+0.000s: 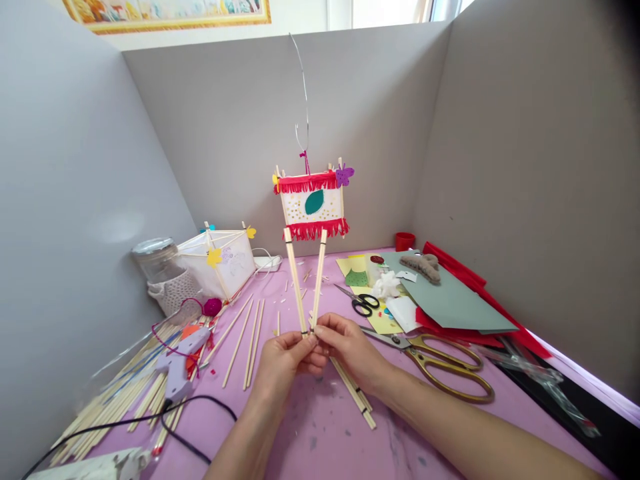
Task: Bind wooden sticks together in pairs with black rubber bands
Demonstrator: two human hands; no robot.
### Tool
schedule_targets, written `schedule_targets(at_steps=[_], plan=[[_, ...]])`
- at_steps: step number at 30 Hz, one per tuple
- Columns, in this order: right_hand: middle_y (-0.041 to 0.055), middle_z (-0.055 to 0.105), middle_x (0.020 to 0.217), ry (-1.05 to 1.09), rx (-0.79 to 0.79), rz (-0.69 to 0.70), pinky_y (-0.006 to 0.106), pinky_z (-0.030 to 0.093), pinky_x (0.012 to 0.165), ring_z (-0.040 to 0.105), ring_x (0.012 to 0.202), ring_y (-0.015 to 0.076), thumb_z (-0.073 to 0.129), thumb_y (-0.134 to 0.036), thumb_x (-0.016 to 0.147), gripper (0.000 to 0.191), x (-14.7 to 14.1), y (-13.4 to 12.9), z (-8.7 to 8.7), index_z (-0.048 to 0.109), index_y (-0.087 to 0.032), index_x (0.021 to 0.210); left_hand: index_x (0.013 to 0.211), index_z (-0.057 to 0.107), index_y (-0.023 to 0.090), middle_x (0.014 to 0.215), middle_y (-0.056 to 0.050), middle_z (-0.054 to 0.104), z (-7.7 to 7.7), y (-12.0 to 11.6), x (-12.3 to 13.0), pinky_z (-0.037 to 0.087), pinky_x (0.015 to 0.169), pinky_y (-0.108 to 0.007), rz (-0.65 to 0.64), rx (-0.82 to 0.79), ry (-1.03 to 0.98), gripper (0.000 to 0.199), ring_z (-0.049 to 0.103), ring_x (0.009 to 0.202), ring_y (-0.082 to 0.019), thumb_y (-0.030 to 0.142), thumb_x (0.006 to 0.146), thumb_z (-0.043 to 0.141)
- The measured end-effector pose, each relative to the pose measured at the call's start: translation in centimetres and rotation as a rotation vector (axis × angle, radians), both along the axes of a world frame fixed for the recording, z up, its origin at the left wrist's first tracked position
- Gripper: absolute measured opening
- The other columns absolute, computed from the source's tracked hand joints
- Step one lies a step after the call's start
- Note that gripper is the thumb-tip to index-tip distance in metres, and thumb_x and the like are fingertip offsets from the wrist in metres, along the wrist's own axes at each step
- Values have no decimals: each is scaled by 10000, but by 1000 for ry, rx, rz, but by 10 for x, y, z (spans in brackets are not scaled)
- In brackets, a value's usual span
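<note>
My left hand point(285, 363) is closed on the lower end of a pair of thin wooden sticks point(295, 280), which stands up and leans slightly left. Pinched in my right hand point(353, 350) is the lower end of a second wooden stick pair point(320, 273), tilted right. Black bands show near the top and bottom of the left pair. The two pairs make a narrow V, and my fingertips meet at its base, hiding the exact contact. More banded sticks point(357, 397) lie on the table beneath my right hand.
A fringed lantern point(314, 207) hangs from a wire behind the sticks. Another paper lantern point(225, 260), a jar point(153, 250), loose sticks point(115, 400) and a lilac glue gun point(183, 363) are left. Brass-handled scissors point(450, 367), black scissors point(365, 303) and grey-green sheets point(460, 300) lie right.
</note>
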State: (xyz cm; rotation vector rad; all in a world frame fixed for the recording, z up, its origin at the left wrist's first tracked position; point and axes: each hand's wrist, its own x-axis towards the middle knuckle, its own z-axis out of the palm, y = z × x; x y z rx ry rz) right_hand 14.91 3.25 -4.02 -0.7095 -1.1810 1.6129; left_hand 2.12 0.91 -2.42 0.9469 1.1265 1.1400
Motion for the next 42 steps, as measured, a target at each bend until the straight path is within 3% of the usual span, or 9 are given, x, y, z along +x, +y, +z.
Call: schedule_targets(at_steps=[6, 12, 16, 22, 26, 30, 38, 42], plan=[[-34, 533, 649, -72, 64, -23, 229, 379, 560, 450, 564, 88, 657, -292, 710, 157, 4, 2, 2, 586, -156, 743, 670, 653, 88, 605, -51, 647, -4, 2, -7, 496, 496, -199, -64, -49, -98, 220, 593, 512, -103, 290, 652, 741], [-33, 519, 628, -51, 92, 42, 227, 373, 564, 444, 562, 89, 632, -321, 752, 165, 6, 1, 0, 605, -158, 751, 682, 658, 81, 592, -42, 640, -1, 0, -10, 487, 471, -182, -158, -105, -183, 201, 576, 471, -82, 261, 656, 743], [-36, 508, 606, -67, 100, -29, 220, 345, 541, 417, 545, 84, 653, -327, 732, 189, 4, 0, -1, 594, -150, 707, 659, 649, 82, 589, -40, 641, -1, 0, -9, 483, 457, -185, -157, -111, -198, 221, 575, 462, -85, 270, 631, 761], [-39, 494, 591, -27, 58, -34, 223, 340, 533, 416, 537, 86, 637, -363, 744, 224, 1, 0, 0, 574, -152, 703, 665, 644, 89, 600, -45, 649, -1, -1, -3, 493, 483, -200, -54, -45, -55, 215, 589, 493, -99, 289, 674, 721], [-38, 514, 626, 35, -13, -34, 221, 351, 530, 440, 537, 83, 623, -288, 740, 143, 0, -2, 0, 557, -160, 731, 678, 641, 96, 623, -51, 660, -1, -2, 4, 514, 515, -244, 26, 30, 66, 218, 611, 526, -134, 302, 667, 711], [-56, 493, 593, 101, -76, -24, 216, 342, 495, 429, 502, 83, 599, -190, 688, 89, -3, -5, -1, 523, -178, 732, 694, 644, 99, 605, -53, 661, -2, -2, 9, 512, 522, -258, 56, 71, 143, 213, 608, 520, -145, 307, 674, 682], [-64, 449, 534, 131, -113, 5, 215, 318, 474, 399, 463, 79, 551, -156, 650, 69, -4, -3, -2, 514, -176, 705, 673, 643, 116, 603, -48, 663, -1, -3, 11, 507, 529, -265, 62, 100, 232, 205, 605, 524, -155, 319, 694, 634], [-71, 431, 509, 175, -108, 30, 222, 309, 459, 383, 439, 83, 488, -94, 636, 131, -6, -3, -7, 506, -191, 723, 686, 657, 126, 559, -29, 650, 2, -4, 14, 498, 539, -253, 101, 134, 356, 155, 610, 527, -157, 270, 710, 604]])
